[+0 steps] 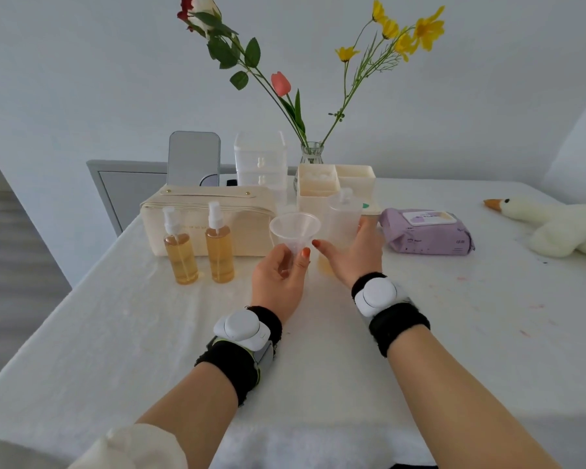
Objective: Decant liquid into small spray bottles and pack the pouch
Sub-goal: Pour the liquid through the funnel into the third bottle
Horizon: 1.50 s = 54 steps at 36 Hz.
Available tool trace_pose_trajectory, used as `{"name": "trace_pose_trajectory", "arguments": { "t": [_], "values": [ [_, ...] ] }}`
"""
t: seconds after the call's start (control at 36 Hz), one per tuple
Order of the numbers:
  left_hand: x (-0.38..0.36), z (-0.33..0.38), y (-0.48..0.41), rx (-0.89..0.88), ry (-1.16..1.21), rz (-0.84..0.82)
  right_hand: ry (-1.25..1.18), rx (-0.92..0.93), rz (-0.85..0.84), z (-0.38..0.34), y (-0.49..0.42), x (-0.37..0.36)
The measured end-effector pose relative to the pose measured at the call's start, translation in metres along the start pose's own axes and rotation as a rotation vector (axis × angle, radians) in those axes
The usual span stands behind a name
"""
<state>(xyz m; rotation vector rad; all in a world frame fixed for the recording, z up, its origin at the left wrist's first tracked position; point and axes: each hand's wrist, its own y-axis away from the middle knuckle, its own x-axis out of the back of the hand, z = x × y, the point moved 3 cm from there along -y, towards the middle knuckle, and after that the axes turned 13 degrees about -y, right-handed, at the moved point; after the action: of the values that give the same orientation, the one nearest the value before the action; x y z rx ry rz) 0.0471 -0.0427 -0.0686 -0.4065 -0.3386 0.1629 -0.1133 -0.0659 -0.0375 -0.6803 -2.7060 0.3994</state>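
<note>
1. A clear funnel [295, 228] is pinched by the left grip [278, 275] above the surface [142, 333].
2. A translucent bottle [342, 218] is clasped by the right grip [349, 257].
3. Two amber-filled spray bottles [220, 252] are stood before the pouch [197, 204].

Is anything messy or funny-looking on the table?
A little. The white tablecloth has faint pink and red smudges on its right side, like old stains. A plush goose lies near them, odd beside the toiletries. Nothing looks tipped over.
</note>
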Motion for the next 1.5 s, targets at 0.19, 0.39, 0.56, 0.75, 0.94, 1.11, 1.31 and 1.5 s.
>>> {"name": "trace_pose_trajectory", "arguments": {
  "t": [0.19,0.39,0.56,0.75,0.94,1.11,1.31,1.5],
  "values": [
    [-0.001,0.000,0.000,0.001,-0.024,-0.002,0.038,0.006,-0.026,-0.008,-0.011,-0.002],
    [-0.001,-0.002,-0.001,0.023,-0.014,-0.005,-0.025,0.021,-0.037,-0.035,-0.024,0.007],
    [0.000,-0.001,0.000,0.020,-0.022,-0.001,0.023,0.045,-0.119,-0.057,-0.030,0.020],
    [0.000,0.003,0.002,-0.002,-0.058,-0.008,0.308,0.152,-0.217,-0.075,-0.028,0.032],
    [0.002,0.005,0.002,0.020,-0.050,-0.009,0.661,0.332,-0.238,-0.102,-0.023,0.038],
    [0.002,0.004,0.003,0.029,-0.051,-0.024,0.858,0.470,-0.246,-0.126,-0.020,0.041],
    [0.000,-0.001,0.001,0.048,-0.046,-0.032,0.950,0.606,-0.221,-0.151,-0.012,0.029],
    [0.000,-0.001,0.001,0.041,-0.055,-0.023,1.015,0.653,-0.259,-0.165,-0.010,0.017]
  ]
}}
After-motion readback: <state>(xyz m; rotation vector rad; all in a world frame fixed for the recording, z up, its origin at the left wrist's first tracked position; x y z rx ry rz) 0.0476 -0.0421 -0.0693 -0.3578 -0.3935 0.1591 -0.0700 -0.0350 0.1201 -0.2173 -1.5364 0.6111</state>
